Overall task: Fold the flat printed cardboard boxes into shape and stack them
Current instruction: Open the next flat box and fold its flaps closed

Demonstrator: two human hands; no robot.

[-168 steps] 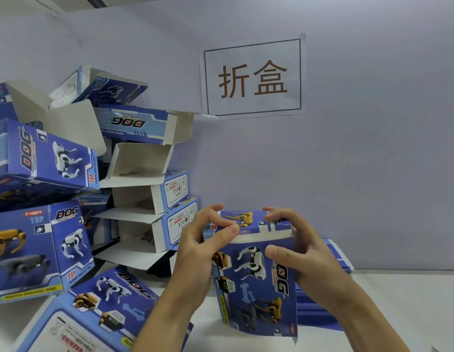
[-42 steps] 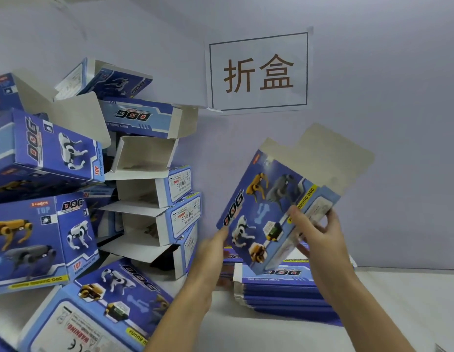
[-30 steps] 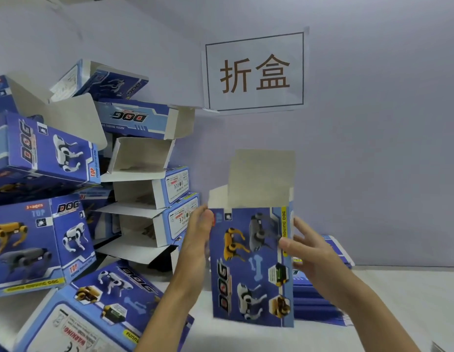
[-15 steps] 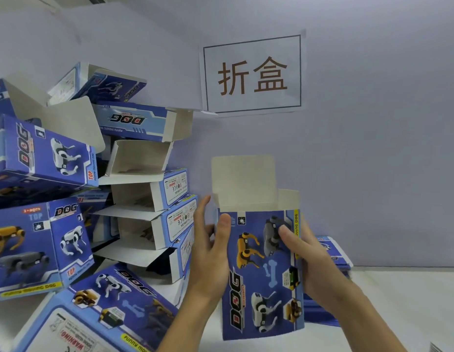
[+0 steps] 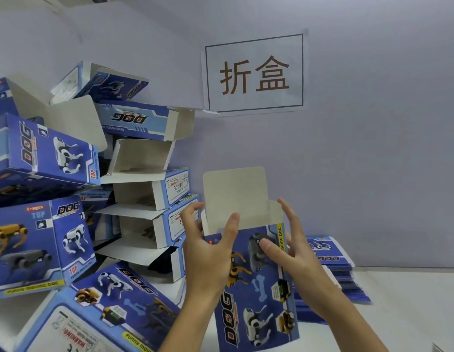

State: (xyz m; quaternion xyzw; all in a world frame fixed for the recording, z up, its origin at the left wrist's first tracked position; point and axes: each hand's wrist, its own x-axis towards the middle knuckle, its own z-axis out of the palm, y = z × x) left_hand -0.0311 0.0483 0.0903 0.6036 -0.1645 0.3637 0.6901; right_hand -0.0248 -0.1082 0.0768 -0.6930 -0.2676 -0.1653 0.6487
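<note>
Far left: heap of folded boxes (image 5: 76, 199) leaning against the wall, several with end flaps hanging open. Stack looks loose and tilted.

Centre: the box in hand (image 5: 256, 283) stands upright in front of the person, above the white table (image 5: 403, 301), its top flap (image 5: 234, 194) raised and showing plain grey board inside. Left hand (image 5: 208, 252) grips its left edge, thumb laid across the printed front near the top, fingers curled round behind. Right hand (image 5: 289, 247) holds the right edge, thumb pressing the front panel, fingers spread and mostly straight beside the side flap.

Right: pile of flat boxes (image 5: 330, 275) lying on the table just behind the held box. Paper sign (image 5: 254, 73) on the wall above.

Judgement: thin printed card, light, springy at the creases, glossy so likely a bit slippery. Best taken along the long vertical edges, not the flaps, which would bend or crease if squeezed.
</note>
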